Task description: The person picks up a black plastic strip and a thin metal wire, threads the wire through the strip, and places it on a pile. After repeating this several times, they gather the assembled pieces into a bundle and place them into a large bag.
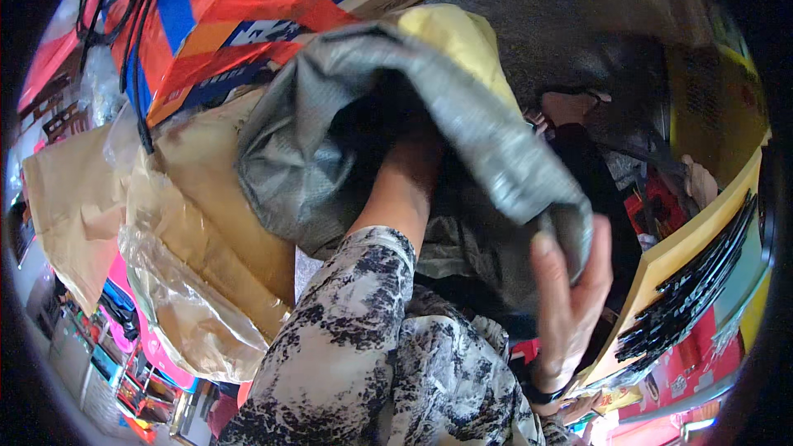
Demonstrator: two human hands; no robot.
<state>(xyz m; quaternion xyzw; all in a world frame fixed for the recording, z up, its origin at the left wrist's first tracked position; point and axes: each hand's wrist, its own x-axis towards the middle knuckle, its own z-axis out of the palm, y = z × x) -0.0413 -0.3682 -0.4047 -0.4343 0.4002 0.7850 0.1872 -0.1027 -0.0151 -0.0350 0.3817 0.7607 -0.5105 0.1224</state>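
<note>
Grey fabric bag (462, 116): right hand (570, 297) clamps its rim; left hand reaches inside it, grip hidden. Next: withdraw contents.

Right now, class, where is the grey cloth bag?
The grey cloth bag sits in the middle of the head view, right of the crinkled brown paper. The left hand is hidden inside it, and the right hand grips its lower right edge.

Brown paper bags (78, 198) at left; clear plastic wrapping (178, 301) lower left; red, orange and blue printed sheet (239, 8) upper left; black cables (136, 41) across it; yellow card (690, 248) at right.
</note>
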